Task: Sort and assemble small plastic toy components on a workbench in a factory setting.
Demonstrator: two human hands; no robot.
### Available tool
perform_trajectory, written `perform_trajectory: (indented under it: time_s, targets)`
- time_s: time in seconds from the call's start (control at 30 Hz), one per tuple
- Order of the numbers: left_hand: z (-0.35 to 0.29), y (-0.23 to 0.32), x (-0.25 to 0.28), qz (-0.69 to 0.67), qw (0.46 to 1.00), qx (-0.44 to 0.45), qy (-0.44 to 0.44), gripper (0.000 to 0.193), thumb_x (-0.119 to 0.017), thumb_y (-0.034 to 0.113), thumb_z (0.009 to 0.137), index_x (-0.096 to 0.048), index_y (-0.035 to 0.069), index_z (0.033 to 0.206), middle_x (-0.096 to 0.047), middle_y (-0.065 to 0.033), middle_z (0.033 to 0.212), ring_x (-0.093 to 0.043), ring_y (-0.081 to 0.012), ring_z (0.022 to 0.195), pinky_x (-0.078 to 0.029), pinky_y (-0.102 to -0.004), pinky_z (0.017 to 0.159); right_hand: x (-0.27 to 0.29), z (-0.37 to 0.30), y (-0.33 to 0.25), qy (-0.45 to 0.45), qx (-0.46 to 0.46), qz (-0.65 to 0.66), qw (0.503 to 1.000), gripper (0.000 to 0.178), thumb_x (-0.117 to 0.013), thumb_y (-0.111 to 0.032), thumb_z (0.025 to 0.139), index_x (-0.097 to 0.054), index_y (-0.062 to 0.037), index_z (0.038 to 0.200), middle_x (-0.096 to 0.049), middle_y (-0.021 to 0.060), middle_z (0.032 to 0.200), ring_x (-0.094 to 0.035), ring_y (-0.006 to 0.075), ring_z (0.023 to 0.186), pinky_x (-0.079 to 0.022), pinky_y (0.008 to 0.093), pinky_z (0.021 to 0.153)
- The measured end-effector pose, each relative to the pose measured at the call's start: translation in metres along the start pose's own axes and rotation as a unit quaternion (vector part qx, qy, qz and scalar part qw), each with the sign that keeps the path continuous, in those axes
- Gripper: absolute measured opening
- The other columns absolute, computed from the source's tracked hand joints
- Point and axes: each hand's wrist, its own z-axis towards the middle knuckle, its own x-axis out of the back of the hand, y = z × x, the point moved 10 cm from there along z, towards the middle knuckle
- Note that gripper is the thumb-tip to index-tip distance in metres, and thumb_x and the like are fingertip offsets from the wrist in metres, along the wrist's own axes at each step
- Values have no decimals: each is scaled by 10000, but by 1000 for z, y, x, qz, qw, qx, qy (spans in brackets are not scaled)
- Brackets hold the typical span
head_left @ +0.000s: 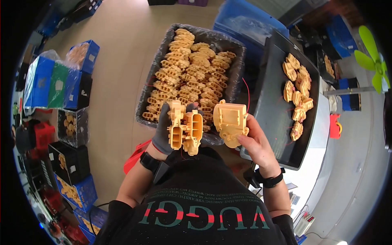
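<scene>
In front of my body, my left hand (pixel 162 132), in a dark grey glove, is closed round two tan plastic housings (pixel 195 126) held side by side, their slotted openings facing up. Bare, my right hand (pixel 256 143) grips another tan housing (pixel 230 121) by its right side, fingers behind it and thumb on its lower corner. This one shows a flat face with a rectangular recess. A small gap separates it from the left hand's pair. Just beyond both hands stands a plastic-lined crate (pixel 238 73) packed with rows of like housings (pixel 179 61).
To the right, a black tray (pixel 269 110) holds several loose housings (pixel 300 87). Behind it is a blue bin (pixel 241 20) with clear film. Stacked crates (pixel 73 163) line the left side. A green-bladed fan (pixel 373 61) stands far right, and a red object (pixel 136 157) lies near my left forearm.
</scene>
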Motion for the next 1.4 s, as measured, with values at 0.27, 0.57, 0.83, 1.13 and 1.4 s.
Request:
perform_trajectory:
  time_s: [0.27, 0.57, 0.83, 1.13, 1.4]
  targets:
    - [-28, 58, 9, 53, 994, -43, 89, 807, -458, 647, 890, -387, 18, 1390, -595, -155, 1199, -614, -263, 1043, -522, -384, 893, -44, 49, 17, 32, 11, 25, 999, 593, -522, -162, 899, -290, -20, 1425, -484, 104, 1325, -466, 175, 1225, -347, 309, 1047]
    - [-27, 73, 21, 91, 995, 13, 35, 672, -447, 591, 926, -441, 62, 1340, -518, -101, 1309, -533, -275, 1181, -431, -446, 1020, -23, 80, 64, 77, -164, 178, 967, 334, -406, -236, 991, -483, -20, 1233, -576, 109, 1206, -599, 217, 1082, -480, 345, 945]
    - [-14, 53, 32, 273, 955, 80, 87, 787, -530, 627, 866, -439, -1, 1332, -557, -129, 1245, -547, -234, 1154, -423, -366, 1021, -19, 88, 92, -12, -301, -34, 953, 497, -485, -508, 949, -576, -61, 1148, -622, -5, 956, -582, 60, 794, -470, 205, 629]
    - [-3, 16, 66, 164, 968, 115, 151, 581, -550, 436, 941, -437, 40, 1352, -554, -110, 1272, -554, -206, 1163, -446, -351, 1014, -1, 83, 121, 20, -407, -99, 908, 642, -354, -708, 903, -580, -214, 1245, -563, -95, 771, -408, 7, 529, -296, 154, 446]
    - [4, 5, 95, 160, 955, 156, 193, 626, -507, 498, 942, -434, 27, 1350, -536, -123, 1306, -533, -229, 1189, -426, -367, 1031, 20, 65, 143, 158, -401, 4, 902, 574, -425, -683, 897, -607, -159, 753, -538, -70, 597, -409, 42, 430, -319, 180, 426]
